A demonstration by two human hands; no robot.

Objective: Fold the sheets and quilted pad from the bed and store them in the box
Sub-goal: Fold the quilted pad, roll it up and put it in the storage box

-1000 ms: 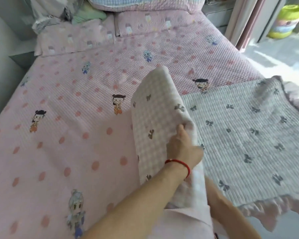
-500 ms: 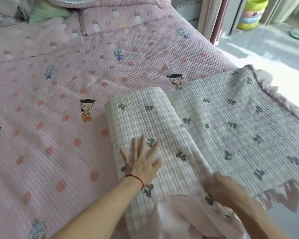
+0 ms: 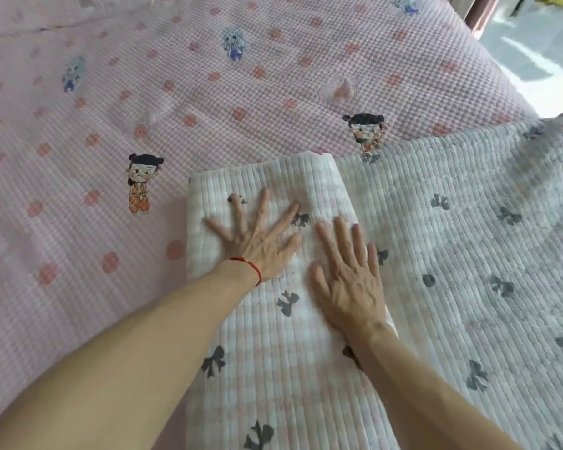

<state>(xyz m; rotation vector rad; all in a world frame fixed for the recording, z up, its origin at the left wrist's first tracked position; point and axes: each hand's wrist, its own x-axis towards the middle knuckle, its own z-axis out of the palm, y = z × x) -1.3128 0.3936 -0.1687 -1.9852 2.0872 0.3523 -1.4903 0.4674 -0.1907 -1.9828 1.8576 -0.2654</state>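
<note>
While both hands lie flat on it, the quilted pad (image 3: 452, 254) sits on the near right part of the bed, its left portion doubled over into a long folded band running from the near edge up to just short of the cartoon-print pink sheet (image 3: 208, 92). Left hand (image 3: 257, 235), fingers spread wide and straight, presses the top of the band; right hand (image 3: 348, 274), fingers straight and close together, presses just beside it near the band's right edge. Neither grip is closed on anything, both palms down, holding nothing. Red string bracelet (image 3: 251, 266) on the left wrist. Looks like smoothing the fold before the next turn, so the task is early: pad only partly folded, pink sheet not yet lifted, box not in view. Risks, as a judgement: thick quilting may spring open once the palms lift, so the fold goes slack; pushing unevenly could skew the band so edges stop lining up; the unfolded right part seems to run toward the bed edge, and its weight could drag the whole pad sideways; the sheet beneath may bunch if the pad gets slid rather than lifted
</note>
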